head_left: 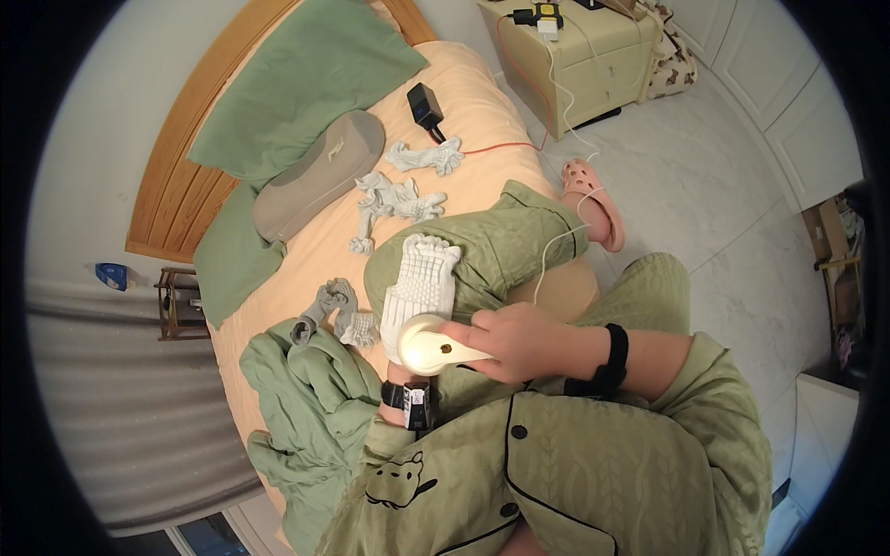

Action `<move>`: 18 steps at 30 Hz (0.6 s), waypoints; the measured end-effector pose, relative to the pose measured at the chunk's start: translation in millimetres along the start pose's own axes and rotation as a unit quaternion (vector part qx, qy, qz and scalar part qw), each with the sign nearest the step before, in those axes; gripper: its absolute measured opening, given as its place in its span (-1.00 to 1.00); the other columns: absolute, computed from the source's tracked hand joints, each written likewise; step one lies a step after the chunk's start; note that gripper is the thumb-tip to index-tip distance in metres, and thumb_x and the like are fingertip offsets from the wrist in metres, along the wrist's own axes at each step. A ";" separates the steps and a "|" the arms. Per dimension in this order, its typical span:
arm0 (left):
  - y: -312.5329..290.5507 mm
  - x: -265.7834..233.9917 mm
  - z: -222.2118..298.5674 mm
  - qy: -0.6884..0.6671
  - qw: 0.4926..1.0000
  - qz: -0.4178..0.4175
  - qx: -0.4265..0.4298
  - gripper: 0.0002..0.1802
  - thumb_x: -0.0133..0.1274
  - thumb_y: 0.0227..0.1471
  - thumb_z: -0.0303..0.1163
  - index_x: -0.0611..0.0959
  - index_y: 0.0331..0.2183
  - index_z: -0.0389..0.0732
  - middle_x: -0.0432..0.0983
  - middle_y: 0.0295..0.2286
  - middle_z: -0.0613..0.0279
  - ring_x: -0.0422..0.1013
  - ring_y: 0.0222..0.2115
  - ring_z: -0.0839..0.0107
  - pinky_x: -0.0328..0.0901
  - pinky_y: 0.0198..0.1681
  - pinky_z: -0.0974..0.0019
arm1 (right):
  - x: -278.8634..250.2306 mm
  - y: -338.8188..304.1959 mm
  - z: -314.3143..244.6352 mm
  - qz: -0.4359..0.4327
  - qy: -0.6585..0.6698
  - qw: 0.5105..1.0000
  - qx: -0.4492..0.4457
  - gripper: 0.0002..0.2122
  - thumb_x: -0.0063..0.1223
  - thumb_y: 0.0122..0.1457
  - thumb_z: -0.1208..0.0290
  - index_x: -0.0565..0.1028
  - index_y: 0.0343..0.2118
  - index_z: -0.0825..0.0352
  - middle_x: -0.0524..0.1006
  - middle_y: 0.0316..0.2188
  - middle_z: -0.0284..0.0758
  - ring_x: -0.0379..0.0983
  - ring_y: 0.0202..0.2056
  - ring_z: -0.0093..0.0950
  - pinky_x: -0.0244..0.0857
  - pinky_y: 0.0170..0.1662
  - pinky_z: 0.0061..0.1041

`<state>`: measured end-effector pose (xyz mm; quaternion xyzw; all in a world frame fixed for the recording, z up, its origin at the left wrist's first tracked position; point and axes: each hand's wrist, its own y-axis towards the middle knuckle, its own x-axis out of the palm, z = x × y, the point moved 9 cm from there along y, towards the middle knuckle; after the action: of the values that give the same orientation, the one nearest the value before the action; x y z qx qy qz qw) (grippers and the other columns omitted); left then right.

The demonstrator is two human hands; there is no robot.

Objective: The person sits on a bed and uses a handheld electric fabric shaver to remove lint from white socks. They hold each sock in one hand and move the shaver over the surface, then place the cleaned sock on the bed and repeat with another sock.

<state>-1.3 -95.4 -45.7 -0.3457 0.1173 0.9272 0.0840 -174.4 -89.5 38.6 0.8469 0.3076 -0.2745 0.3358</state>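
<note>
My right hand (519, 341) is closed around the handle of a cream corded device (425, 347) with a round head, which looks like a fabric shaver. Its head rests against the lower part of a white knitted sock (420, 287). That sock is pulled over my left hand (397, 374), so only the wrist end shows and the fingers are hidden inside. A white cord (549, 248) runs from near my right hand toward the floor. Light grey socks (399, 202) lie crumpled on the bed beyond my leg, with darker grey socks (332, 313) left of the white one.
I sit on a bed with a peach sheet (482, 93). Green pillows (311, 79), a grey cushion (320, 176) and green bunched cloth (311, 398) lie there. A black box (425, 107) has a red cable. A cream nightstand (579, 69) stands beside the bed; a pink clog (593, 199) is on my foot.
</note>
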 end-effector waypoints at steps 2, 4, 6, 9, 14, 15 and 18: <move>9.7 -6.0 21.1 0.211 0.975 0.023 0.067 -0.49 0.26 -0.14 -0.15 0.63 -0.11 -0.13 0.57 -0.22 0.13 0.48 -0.19 0.15 0.34 -0.02 0.12 | -2.5 -4.0 5.9 0.000 -0.014 1.000 0.004 -0.43 0.23 0.04 0.26 0.39 0.17 0.17 0.37 -0.51 -0.36 0.40 -0.60 -0.34 0.30 -0.54 -0.37; 20.7 -8.9 35.5 0.317 0.943 0.040 0.096 -0.44 0.30 -0.19 -0.09 0.65 -0.09 -0.08 0.59 -0.20 0.14 0.49 -0.16 0.14 0.33 0.03 0.12 | -7.1 -6.5 15.5 0.015 -0.014 1.000 0.017 -0.44 0.21 0.07 0.23 0.38 0.17 0.16 0.40 -0.48 -0.35 0.44 -0.57 -0.31 0.32 -0.52 -0.32; 27.6 -11.6 49.5 0.330 0.933 0.064 0.126 -0.36 0.35 -0.27 -0.03 0.65 -0.10 -0.09 0.59 -0.20 0.13 0.48 -0.16 0.11 0.31 0.05 0.03 | -11.3 -8.0 24.9 0.038 -0.018 0.999 0.026 -0.44 0.22 0.06 0.24 0.38 0.16 0.18 0.39 -0.49 -0.35 0.43 -0.57 -0.31 0.31 -0.52 -0.32; 31.2 -14.0 62.8 0.351 0.919 0.099 0.153 -0.42 0.33 -0.21 -0.08 0.65 -0.13 -0.16 0.58 -0.20 0.08 0.48 -0.18 0.07 0.32 0.04 -0.06 | -18.1 -9.3 37.9 0.089 -0.029 0.995 0.037 -0.43 0.24 0.02 0.31 0.40 0.15 0.25 0.37 -0.53 -0.35 0.40 -0.59 -0.35 0.29 -0.52 -0.37; 29.3 -5.3 69.3 0.445 0.866 0.113 0.197 -0.59 0.22 -0.05 -0.29 0.63 -0.13 -0.25 0.57 -0.18 0.01 0.48 -0.17 0.06 0.34 0.03 -0.03 | -25.3 -11.4 66.2 0.136 -0.037 0.985 0.102 -0.46 0.21 0.08 0.29 0.39 0.15 0.26 0.42 -0.49 -0.28 0.45 -0.53 -0.28 0.34 -0.48 -0.33; 30.1 -3.5 64.8 0.449 0.869 0.094 0.183 -0.61 0.20 -0.03 -0.33 0.63 -0.12 -0.26 0.56 -0.17 0.00 0.48 -0.16 0.06 0.34 0.03 -0.02 | -27.3 -11.0 72.2 0.146 -0.034 0.982 0.117 -0.46 0.19 0.09 0.27 0.38 0.16 0.25 0.43 -0.48 -0.27 0.47 -0.51 -0.26 0.34 -0.48 -0.31; 25.5 -2.5 69.1 0.473 0.849 0.095 0.216 -0.62 0.18 -0.01 -0.35 0.62 -0.12 -0.28 0.56 -0.15 0.00 0.48 -0.13 0.07 0.35 0.02 -0.01 | -31.3 -6.6 89.7 0.165 -0.003 0.974 0.154 -0.48 0.17 0.12 0.26 0.37 0.15 0.26 0.49 -0.43 -0.22 0.50 -0.45 -0.19 0.38 -0.41 -0.25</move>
<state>-48.4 -100.9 10.8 -0.7024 0.3725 0.6065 0.0021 -222.9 -162.4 1.0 0.9265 0.1170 -0.2625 0.2431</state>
